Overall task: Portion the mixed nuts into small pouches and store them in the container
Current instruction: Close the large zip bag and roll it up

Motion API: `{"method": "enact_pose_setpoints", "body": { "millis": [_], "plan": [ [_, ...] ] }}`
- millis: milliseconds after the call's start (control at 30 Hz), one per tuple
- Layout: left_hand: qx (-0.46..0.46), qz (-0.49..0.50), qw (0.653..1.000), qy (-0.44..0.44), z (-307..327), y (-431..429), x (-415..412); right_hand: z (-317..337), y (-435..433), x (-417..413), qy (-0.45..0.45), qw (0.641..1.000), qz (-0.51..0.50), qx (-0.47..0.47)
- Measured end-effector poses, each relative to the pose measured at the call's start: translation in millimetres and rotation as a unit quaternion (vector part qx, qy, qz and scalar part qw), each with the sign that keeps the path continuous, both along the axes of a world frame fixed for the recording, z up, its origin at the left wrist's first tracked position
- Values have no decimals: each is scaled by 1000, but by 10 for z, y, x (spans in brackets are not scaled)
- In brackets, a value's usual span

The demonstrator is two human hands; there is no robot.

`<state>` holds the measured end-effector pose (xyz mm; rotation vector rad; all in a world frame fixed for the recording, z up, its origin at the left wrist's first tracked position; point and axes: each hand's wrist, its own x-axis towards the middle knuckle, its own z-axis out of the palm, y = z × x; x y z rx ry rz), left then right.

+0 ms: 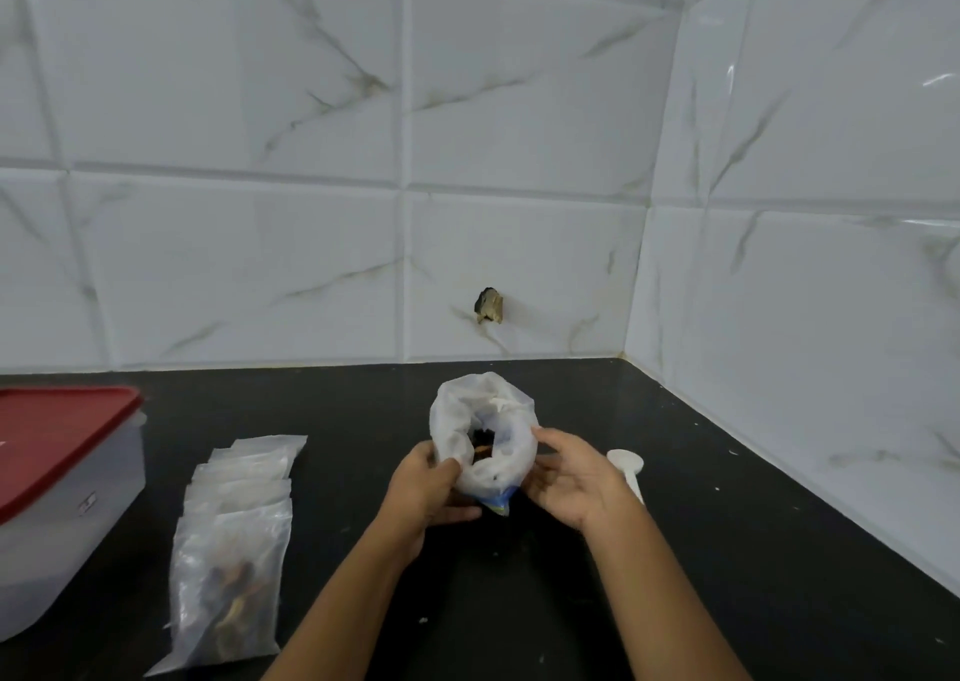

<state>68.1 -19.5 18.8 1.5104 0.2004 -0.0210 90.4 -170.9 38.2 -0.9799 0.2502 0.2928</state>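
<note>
A white plastic bag of mixed nuts stands on the black counter, its mouth rolled open with dark nuts showing inside. My left hand grips the bag's near left rim. My right hand holds its right side, fingers spread along the plastic. To the left lies a row of several clear zip pouches; the nearest pouch has nuts in it. A clear container with a red lid sits shut at the far left.
A white plastic scoop lies on the counter just right of my right hand. White marble-look tiled walls meet in a corner at the back right, with a small hole in the tile behind the bag.
</note>
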Motion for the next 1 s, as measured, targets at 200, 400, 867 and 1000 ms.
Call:
{"method": "enact_pose_setpoints", "body": {
  "millis": [200,400,867,1000],
  "plan": [
    [-18,1,1000,10,-19,26,-23,-74,-80,-89,-14,993,114,-7],
    [40,43,997,53,-81,45,38,-147,5,-46,-86,991,72,-73],
    [-213,-64,973,56,76,49,-56,-59,1,-106,-93,989,88,-72],
    [-225,-27,971,70,136,29,-82,-54,-53,-79,-51,995,90,4]
  ]
}}
